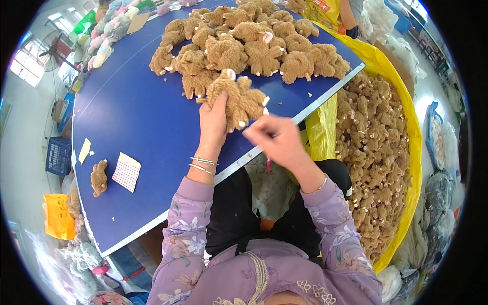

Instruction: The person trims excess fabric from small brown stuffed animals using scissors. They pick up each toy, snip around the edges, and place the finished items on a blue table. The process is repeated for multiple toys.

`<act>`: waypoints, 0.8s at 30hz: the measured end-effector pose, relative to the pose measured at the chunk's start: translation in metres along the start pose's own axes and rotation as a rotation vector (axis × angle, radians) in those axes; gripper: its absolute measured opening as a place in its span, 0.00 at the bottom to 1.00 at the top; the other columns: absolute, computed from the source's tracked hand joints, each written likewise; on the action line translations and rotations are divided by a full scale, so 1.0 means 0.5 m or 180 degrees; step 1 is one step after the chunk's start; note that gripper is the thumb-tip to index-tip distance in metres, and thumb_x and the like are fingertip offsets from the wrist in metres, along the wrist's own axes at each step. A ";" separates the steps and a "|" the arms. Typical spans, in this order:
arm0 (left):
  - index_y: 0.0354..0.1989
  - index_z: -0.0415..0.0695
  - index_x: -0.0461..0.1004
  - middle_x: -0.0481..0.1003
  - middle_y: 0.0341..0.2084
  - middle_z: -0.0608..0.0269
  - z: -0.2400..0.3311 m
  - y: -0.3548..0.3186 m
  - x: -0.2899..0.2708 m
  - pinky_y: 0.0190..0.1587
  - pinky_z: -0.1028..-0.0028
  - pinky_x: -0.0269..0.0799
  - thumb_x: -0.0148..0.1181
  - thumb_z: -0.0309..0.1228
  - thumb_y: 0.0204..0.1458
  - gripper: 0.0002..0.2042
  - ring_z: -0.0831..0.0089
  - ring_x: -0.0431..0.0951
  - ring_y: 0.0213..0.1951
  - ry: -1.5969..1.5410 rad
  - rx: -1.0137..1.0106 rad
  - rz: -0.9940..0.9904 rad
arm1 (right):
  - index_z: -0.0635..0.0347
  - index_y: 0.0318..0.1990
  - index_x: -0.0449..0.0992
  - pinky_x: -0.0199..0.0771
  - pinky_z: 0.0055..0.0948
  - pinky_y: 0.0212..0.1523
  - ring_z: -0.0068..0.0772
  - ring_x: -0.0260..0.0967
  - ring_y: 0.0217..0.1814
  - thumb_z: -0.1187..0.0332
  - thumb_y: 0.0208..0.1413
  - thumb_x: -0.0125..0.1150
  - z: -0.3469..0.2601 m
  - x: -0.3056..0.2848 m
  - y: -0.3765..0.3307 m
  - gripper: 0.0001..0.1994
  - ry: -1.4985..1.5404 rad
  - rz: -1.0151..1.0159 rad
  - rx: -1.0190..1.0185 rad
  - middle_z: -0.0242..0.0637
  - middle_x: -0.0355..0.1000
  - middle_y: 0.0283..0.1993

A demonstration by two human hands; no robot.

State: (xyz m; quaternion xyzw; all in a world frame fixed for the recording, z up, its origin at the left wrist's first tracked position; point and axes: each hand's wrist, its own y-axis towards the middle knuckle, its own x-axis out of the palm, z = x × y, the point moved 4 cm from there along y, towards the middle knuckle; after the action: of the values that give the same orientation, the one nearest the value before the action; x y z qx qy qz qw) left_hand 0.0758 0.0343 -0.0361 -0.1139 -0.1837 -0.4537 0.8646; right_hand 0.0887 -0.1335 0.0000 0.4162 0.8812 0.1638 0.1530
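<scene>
A brown plush toy [235, 104] with pale pink and white tips is gripped in my left hand [215, 117], the thumb lying over its body. It is raised over the near part of the blue table, just in front of a heap of similar plush toys [226, 53]. Just right of the held toy's lower end, my right hand [279, 138] is closed and smeared by motion. Something dark shows between its fingers, and a small red tip [269, 165] appears below it; I cannot make out what this is.
The blue table [127, 101] has a white edge. At its left lie a single small plush toy [99, 178], a sheet of stickers [126, 172] and a yellow paper slip [84, 151]. A large yellow bag [414, 168] full of brown toys stands at my right. A blue crate [58, 156] sits beyond the left edge.
</scene>
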 end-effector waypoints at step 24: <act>0.45 0.32 0.69 0.76 0.41 0.53 -0.007 -0.017 0.019 0.43 0.70 0.76 0.49 0.24 0.55 0.12 0.67 0.79 0.40 -0.0148 -0.0293 -0.0524 | 0.64 0.37 0.75 0.62 0.16 0.29 0.11 0.62 0.28 0.72 0.51 0.67 0.068 -0.099 0.038 0.09 0.0280 0.0806 0.0792 0.23 0.69 0.27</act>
State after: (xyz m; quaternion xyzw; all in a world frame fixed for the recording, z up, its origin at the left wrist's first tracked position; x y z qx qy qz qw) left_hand 0.0745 0.0212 -0.0353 -0.1485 -0.1914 -0.5283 0.8138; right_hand 0.1459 -0.1555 -0.0160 0.5321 0.8410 0.0896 0.0398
